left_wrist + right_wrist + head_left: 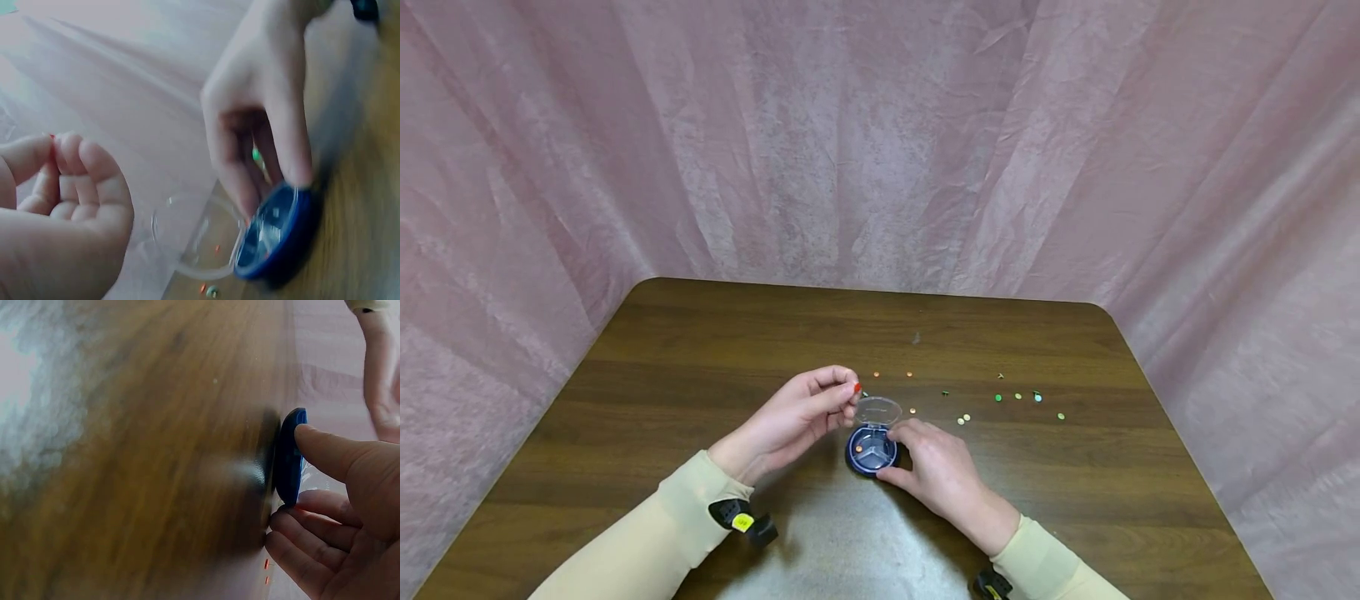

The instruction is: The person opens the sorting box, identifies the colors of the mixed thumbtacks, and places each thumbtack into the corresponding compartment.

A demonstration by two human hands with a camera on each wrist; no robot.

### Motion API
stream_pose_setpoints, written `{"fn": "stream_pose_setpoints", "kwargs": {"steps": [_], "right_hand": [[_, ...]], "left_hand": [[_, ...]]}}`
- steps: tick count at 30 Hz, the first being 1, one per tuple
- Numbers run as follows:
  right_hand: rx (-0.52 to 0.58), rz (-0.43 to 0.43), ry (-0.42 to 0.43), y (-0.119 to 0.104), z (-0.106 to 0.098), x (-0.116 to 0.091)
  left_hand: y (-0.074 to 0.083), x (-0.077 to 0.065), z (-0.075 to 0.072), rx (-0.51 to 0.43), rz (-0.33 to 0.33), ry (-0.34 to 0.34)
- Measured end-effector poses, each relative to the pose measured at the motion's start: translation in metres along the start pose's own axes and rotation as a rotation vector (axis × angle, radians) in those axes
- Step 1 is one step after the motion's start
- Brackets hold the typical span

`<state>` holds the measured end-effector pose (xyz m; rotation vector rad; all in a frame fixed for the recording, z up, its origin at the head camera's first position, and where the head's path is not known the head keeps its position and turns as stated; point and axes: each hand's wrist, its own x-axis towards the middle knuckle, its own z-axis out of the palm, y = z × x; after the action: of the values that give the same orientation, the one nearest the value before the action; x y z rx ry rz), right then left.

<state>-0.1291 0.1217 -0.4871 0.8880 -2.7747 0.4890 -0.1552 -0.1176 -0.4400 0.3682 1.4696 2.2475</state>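
A round blue case (852, 460) with a divided inside sits on the table, its clear hinged lid (878, 409) raised. An orange piece (859, 449) lies in its left compartment. My right hand (942, 468) holds the case by its right side, thumb at the near rim and fingers at the far rim; the right wrist view shows the thumb on the case's blue wall (289, 464). To the left of the lid and above the table, my left hand (797, 418) pinches a tiny red piece (857, 387) between thumb and fingertip.
Several small flat pieces lie scattered beyond and to the right of the case, among them an orange one (909, 374), a green one (998, 398) and a pale blue one (1038, 398). The wooden table (700, 350) ends at a pink curtain (865, 167).
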Motion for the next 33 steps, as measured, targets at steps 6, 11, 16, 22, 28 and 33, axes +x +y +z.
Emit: {"fn": "stream_pose_setpoints", "kwargs": {"steps": [6,11,16,22,28,33], "right_hand": [[0.011,0.008,0.001,0.000,-0.001,0.000],[0.011,0.006,0.001,-0.002,-0.002,-0.001],[0.015,-0.001,0.007,-0.002,-0.003,0.000],[0.015,-0.002,0.001,-0.001,-0.004,0.001],[0.001,-0.009,0.003,-0.001,-0.004,0.002],[0.002,-0.009,0.009,-0.001,-0.003,0.001]], "left_hand": [[0.007,-0.008,0.010,-0.149,0.039,-0.183],[0.009,-0.010,0.011,-0.104,0.063,-0.199],[0.007,-0.010,0.007,0.328,0.059,-0.072],[-0.005,-0.008,0.003,1.162,0.191,-0.006],[-0.022,-0.004,0.002,1.599,0.329,0.029],[-0.028,-0.001,0.004,1.795,0.401,-0.010]]}}
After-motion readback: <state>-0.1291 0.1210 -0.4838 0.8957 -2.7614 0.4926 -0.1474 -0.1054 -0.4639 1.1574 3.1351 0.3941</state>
